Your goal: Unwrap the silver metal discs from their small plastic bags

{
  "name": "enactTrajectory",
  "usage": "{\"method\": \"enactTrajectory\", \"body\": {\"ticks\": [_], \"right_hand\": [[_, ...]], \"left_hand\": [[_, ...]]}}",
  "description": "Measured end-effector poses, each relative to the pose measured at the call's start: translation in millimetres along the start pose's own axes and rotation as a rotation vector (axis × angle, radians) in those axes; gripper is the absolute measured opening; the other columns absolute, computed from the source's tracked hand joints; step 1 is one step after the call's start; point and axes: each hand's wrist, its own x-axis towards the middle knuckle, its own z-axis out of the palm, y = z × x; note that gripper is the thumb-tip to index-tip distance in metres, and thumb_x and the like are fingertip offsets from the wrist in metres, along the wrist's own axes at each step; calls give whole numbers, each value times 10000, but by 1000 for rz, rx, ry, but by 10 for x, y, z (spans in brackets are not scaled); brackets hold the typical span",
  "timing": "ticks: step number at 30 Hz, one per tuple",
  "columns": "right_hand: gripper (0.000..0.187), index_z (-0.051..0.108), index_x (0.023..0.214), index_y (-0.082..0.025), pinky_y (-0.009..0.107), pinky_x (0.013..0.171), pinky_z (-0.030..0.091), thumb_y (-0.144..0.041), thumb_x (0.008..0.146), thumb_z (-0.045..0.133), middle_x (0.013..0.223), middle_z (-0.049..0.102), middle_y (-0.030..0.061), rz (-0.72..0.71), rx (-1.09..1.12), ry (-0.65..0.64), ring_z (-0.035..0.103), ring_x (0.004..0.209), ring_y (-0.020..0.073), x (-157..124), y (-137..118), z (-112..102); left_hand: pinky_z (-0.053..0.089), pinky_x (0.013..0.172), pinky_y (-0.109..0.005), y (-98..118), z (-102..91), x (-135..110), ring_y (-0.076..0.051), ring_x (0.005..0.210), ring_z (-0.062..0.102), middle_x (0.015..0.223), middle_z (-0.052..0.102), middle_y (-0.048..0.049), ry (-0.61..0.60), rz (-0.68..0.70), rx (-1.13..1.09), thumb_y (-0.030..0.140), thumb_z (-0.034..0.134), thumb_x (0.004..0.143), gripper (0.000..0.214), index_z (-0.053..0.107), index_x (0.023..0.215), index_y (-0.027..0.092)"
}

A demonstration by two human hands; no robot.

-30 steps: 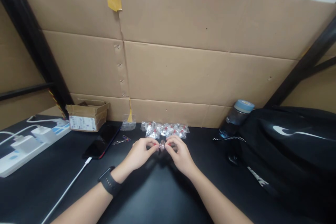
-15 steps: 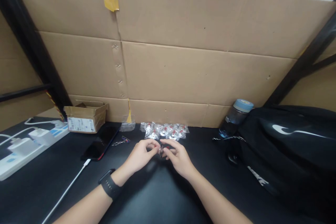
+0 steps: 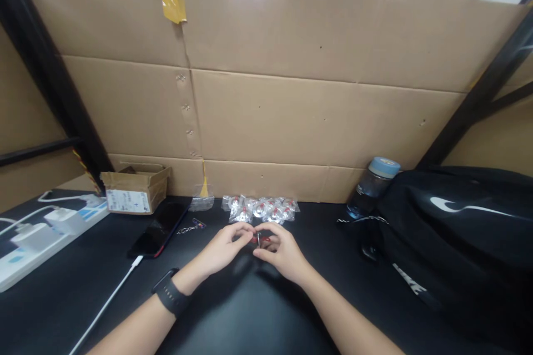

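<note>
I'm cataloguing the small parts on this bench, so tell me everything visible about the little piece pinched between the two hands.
The small metallic piece with a red part is held just above the black tabletop, pinched between the fingertips of the left hand and the right hand. It looks thin, shiny and seen edge-on. Its exact shape is too small to tell. It sits in front of the row of clear plastic packets.

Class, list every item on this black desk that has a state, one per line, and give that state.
Left hand: fingers pinched on small red-and-metal part.
Right hand: fingers pinched on the same part.
Clear plastic packets with red pieces: heaped beside the cardboard wall.
Small brown cardboard box: flaps open.
Black phone: screen dark, white cable plugged in.
Blue-lidded bottle: capped, leaning.
White power strip: chargers plugged in.
Black backpack: lying down.
</note>
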Motion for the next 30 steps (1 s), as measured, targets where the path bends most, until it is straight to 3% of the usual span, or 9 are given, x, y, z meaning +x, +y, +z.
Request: {"method": "enactTrajectory", "body": {"ticks": [4, 7, 12, 17, 20, 24, 27, 30], "right_hand": [[432, 654, 1154, -260, 247, 649, 554, -287, 749, 803, 1143, 617, 45, -15, -87, 29, 677, 781, 141, 12, -2, -21], [423, 660, 1140, -266, 236, 645, 535, -261, 743, 806, 1113, 617, 37, -43, -161, 21, 669, 805, 144, 9, -26, -29], [401, 663, 1127, -280, 237, 629, 514, -249, 753, 802, 1103, 610, 24, -66, -197, 0, 648, 760, 127, -8, -44, -21], [397, 663, 1138, -281, 236, 617, 505, -247, 764, 791, 1126, 612, 31, -89, -239, -12, 642, 759, 126, -17, -74, -23], [396, 664, 1146, -280, 238, 622, 510, -247, 770, 785, 1133, 619, 38, -102, -267, -5, 647, 783, 136, -17, -101, -41], [391, 667, 1142, -278, 244, 652, 526, -243, 771, 784, 1145, 624, 43, -114, -309, 47, 654, 833, 155, 0, -96, -91], [380, 672, 1144, -279, 266, 684, 544, -247, 780, 775, 1166, 628, 48, -116, -354, 123, 655, 833, 162, 26, -73, -159], [377, 668, 1154, -284, 291, 711, 558, -243, 790, 759, 1216, 618, 55, -125, -378, 197, 651, 789, 152, 50, -69, -252]], "left_hand": [[376, 1073, -498, -100, -182, -26, -313, 1257, 533, 1289, 662, -84, 139, -1, 551, 494, 440, 984, 377, 700, 1121, 258], [288, 1086, -619, -317, -404, -27, -404, 1422, 313, 1482, 512, -126, 245, -122, 926, 508, 477, 948, 429, 697, 1202, 240], [297, 1065, -637, -644, -729, -6, -423, 1435, 275, 1575, 402, -119, 251, -343, 1063, 537, 364, 973, 562, 609, 1355, 206], [305, 1056, -637, -713, -802, 14, -413, 1417, 305, 1520, 477, -142, 264, -368, 1057, 503, 355, 980, 561, 552, 1399, 187], [334, 1060, -605, -608, -776, 36, -401, 1379, 374, 1477, 515, -156, 377, -284, 1070, 439, 419, 962, 507, 563, 1371, 176], [426, 1049, -424, -346, -715, 54, -287, 1193, 579, 1303, 624, -124, 498, 64, 916, 314, 448, 960, 355, 635, 1235, 188], [472, 993, -334, -171, -570, 25, -222, 1063, 642, 1158, 674, -80, 458, 277, 713, 277, 460, 969, 262, 676, 1107, 226], [505, 897, -308, -70, -313, -30, -197, 923, 670, 1025, 703, -51, 295, 318, 588, 263, 532, 945, 283, 613, 1216, 246]]}}
